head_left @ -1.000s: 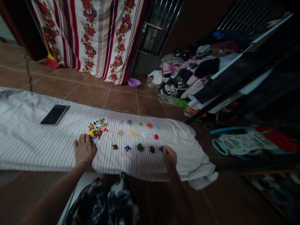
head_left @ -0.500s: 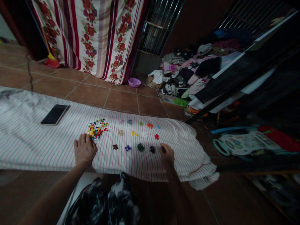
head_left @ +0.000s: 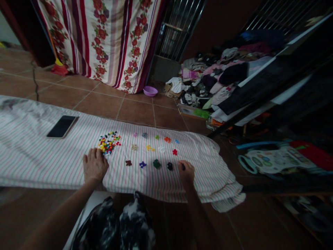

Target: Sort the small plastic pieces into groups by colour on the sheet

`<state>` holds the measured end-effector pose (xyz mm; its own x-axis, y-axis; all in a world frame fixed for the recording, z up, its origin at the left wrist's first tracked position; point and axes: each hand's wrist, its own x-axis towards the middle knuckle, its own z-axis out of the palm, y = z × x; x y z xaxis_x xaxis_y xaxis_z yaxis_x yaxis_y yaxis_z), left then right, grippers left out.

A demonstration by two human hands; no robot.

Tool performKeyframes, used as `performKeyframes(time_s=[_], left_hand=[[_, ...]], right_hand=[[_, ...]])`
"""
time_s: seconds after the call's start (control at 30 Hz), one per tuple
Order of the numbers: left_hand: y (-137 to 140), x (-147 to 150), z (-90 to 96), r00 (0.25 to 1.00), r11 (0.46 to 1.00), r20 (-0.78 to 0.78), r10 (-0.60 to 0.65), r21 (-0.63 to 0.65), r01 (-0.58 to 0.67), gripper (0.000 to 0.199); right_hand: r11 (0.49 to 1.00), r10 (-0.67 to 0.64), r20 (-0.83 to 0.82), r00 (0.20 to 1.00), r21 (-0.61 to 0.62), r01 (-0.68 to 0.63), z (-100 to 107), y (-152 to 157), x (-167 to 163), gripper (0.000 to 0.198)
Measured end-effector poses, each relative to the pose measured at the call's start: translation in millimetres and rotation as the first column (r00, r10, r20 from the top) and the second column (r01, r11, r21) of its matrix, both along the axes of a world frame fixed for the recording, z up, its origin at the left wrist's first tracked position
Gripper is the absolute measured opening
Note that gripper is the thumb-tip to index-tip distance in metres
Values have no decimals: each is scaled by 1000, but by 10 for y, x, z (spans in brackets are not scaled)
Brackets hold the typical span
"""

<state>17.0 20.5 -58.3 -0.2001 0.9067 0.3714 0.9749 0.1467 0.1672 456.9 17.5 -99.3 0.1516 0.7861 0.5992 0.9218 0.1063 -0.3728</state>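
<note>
My left hand (head_left: 95, 166) lies flat on the striped cloth with its fingers stretched out. Its fingertips reach the near edge of a mixed pile of small coloured pieces (head_left: 108, 146). My right hand (head_left: 186, 171) rests at the right with its fingers closed. A small dark piece (head_left: 183, 167) shows between them, its shape unclear. Just left of that hand sits a black cluster (head_left: 170, 166), followed by dark green (head_left: 156, 164), blue (head_left: 142, 164) and brown (head_left: 128, 163) ones. Behind them lie red (head_left: 174, 152), white (head_left: 161, 149), yellow (head_left: 150, 148) and beige (head_left: 134, 147) clusters.
A farther row holds pink, grey (head_left: 144, 135), green, orange (head_left: 167, 140) and light blue pieces. A phone (head_left: 62, 126) lies on the cloth (head_left: 70, 156) at left. Beyond are a purple basin (head_left: 150, 91), a clothes heap (head_left: 208, 78) and a floral curtain (head_left: 111, 41).
The view has shifted very slightly. My right hand has curled a little more, and the dark piece sits deeper between its fingers. My left hand stays by the mixed pile.
</note>
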Motion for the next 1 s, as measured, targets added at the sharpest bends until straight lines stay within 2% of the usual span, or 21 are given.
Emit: performKeyframes(time_s=[0.27,0.5,0.87,1.0], left_hand=[[0,14,7,1000,1000,14,8,-15,-8,43],[8,20,1,1000,1000,20,17,-12,-16,44],[9,13,-10,996,1000,88,9,-20,-7,46],[8,13,-21,995,1000,98,10,-2,-10,46]], right_hand=[[998,27,-16,1000,59,-26,-16,20,20,35],[999,32,-11,999,24,-31,-3,23,-3,35],[997,9,2,1000,70,-9,-66,65,38,36],[999,-9,9,1000,42,9,-62,55,28,40]])
